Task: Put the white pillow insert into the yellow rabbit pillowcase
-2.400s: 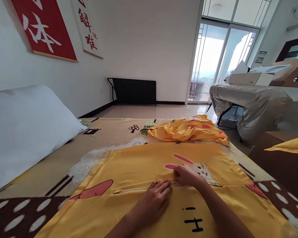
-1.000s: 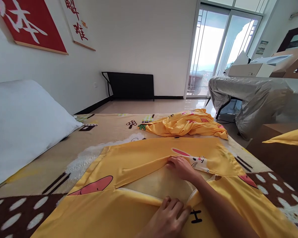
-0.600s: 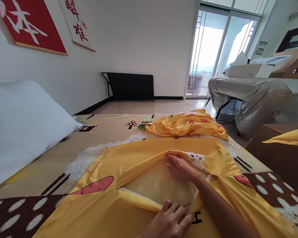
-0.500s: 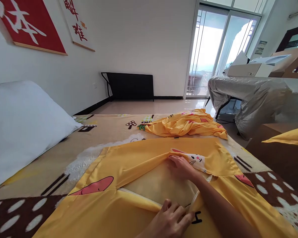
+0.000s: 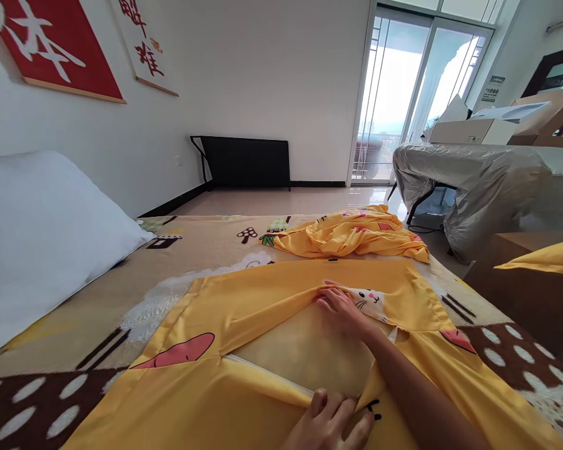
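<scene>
A yellow pillowcase (image 5: 169,400) with pink patches and a white rabbit face lies spread on the bed, a gap running across its middle. A pale strip like a zipper edges the near side of this gap, and tan cloth shows inside. My left hand (image 5: 331,422) has its fingers curled over the near edge of the gap, pinching the fabric. At the far edge, beside the rabbit face, my right hand (image 5: 340,306) holds the fabric up with its fingertips tucked at the edge. My right forearm crosses the right side of the gap.
A crumpled yellow cloth (image 5: 351,234) lies beyond the pillowcase. A white pillow (image 5: 51,237) is on the left of the patterned blanket (image 5: 206,234). To the right stand a cardboard box (image 5: 520,294) with yellow cloth above it and a plastic-covered table (image 5: 488,169) bearing boxes.
My left hand has slid a little to the right and down with the near edge. My right hand has shifted slightly up and left, and the gap is a bit wider.
</scene>
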A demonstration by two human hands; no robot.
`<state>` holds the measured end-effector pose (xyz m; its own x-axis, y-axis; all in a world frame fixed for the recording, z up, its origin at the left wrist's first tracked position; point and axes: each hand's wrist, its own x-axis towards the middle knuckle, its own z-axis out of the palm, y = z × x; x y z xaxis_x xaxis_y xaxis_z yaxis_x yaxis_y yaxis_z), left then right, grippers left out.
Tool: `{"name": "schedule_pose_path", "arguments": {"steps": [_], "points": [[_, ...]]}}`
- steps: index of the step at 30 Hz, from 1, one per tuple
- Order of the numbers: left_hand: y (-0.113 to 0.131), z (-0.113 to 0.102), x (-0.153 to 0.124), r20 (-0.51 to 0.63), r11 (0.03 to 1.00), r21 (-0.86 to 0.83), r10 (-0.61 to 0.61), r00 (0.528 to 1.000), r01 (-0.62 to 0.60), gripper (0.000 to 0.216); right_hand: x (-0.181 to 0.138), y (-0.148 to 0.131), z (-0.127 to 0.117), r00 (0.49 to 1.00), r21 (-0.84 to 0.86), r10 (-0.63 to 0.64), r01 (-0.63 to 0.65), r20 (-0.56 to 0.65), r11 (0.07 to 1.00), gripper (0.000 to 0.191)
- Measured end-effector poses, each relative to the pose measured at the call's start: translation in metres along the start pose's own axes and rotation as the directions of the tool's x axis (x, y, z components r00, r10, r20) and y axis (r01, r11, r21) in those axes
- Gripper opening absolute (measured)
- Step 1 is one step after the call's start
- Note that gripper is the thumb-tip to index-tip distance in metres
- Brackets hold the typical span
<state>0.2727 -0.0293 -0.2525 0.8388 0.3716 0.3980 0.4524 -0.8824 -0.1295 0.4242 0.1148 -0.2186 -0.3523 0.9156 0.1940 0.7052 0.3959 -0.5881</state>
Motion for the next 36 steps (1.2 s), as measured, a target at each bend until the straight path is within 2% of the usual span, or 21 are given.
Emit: {"name": "schedule_pose_path", "arguments": {"steps": [5, 10, 14, 18, 21, 23, 26, 28, 30, 32, 33, 35, 36], "points": [[0.001, -0.003, -0.001, 0.062, 0.998, -0.059, -0.022, 0.998, 0.026, 0.035, -0.003, -0.004, -0.003, 0.997, 0.026, 0.023, -0.025, 0.075, 0.999, 0.049], [-0.006, -0.006, -0.001, 0.153, 0.967, -0.237, -0.062, 0.986, 0.098, 0.033, -0.005, -0.004, -0.004, 0.99, -0.04, -0.05, 0.055, 0.132, 0.998, 0.045], [-0.014, -0.01, 0.0, 0.256, 0.901, -0.339, -0.187, 0.949, 0.269, 0.039, -0.008, -0.012, -0.009, 0.987, -0.148, -0.003, 0.027, 0.162, 0.989, 0.045], [-0.022, -0.026, 0.006, 0.319, 0.835, -0.349, -0.322, 0.891, 0.426, 0.041, -0.011, -0.028, -0.009, 0.994, -0.173, 0.013, 0.005, 0.107, 0.985, 0.04], [-0.026, -0.043, 0.01, 0.311, 0.822, -0.295, -0.399, 0.862, 0.487, 0.04, -0.012, -0.034, 0.005, 0.999, -0.195, 0.028, -0.021, 0.036, 0.981, 0.034], [-0.03, -0.055, 0.012, 0.285, 0.82, -0.269, -0.434, 0.855, 0.506, 0.039, -0.011, -0.033, 0.019, 0.997, -0.206, 0.053, -0.064, -0.057, 0.976, 0.027], [-0.051, -0.073, 0.014, 0.175, 0.794, -0.22, -0.539, 0.824, 0.567, 0.041, -0.009, -0.026, 0.035, 0.987, -0.171, 0.054, -0.08, -0.153, 0.982, 0.022], [-0.077, -0.087, 0.008, 0.076, 0.74, -0.172, -0.649, 0.757, 0.651, 0.04, -0.009, -0.022, 0.041, 0.987, -0.134, 0.035, -0.057, -0.157, 0.989, 0.021], [-0.113, -0.107, -0.007, -0.08, 0.652, -0.131, -0.758, 0.647, 0.747, 0.038, -0.009, -0.018, 0.043, 0.985, -0.114, 0.025, -0.045, -0.169, 0.992, 0.022], [-0.152, -0.133, -0.036, -0.292, 0.553, -0.126, -0.814, 0.502, 0.824, 0.038, -0.009, -0.016, 0.044, 0.985, -0.11, 0.015, -0.034, -0.173, 0.993, 0.024], [-0.17, -0.149, -0.054, -0.36, 0.505, -0.132, -0.826, 0.433, 0.853, 0.038, -0.009, -0.016, 0.045, 0.985, -0.109, 0.013, -0.032, -0.174, 0.994, 0.025], [-0.195, -0.185, -0.093, -0.479, 0.341, -0.151, -0.846, 0.233, 0.928, 0.037, -0.01, -0.016, 0.046, 0.984, -0.107, 0.013, -0.032, -0.175, 0.994, 0.025], [-0.202, -0.204, -0.111, -0.56, 0.244, -0.136, -0.819, 0.129, 0.96, 0.036, -0.01, -0.016, 0.047, 0.984, -0.109, 0.011, -0.03, -0.175, 0.994, 0.024]]}}
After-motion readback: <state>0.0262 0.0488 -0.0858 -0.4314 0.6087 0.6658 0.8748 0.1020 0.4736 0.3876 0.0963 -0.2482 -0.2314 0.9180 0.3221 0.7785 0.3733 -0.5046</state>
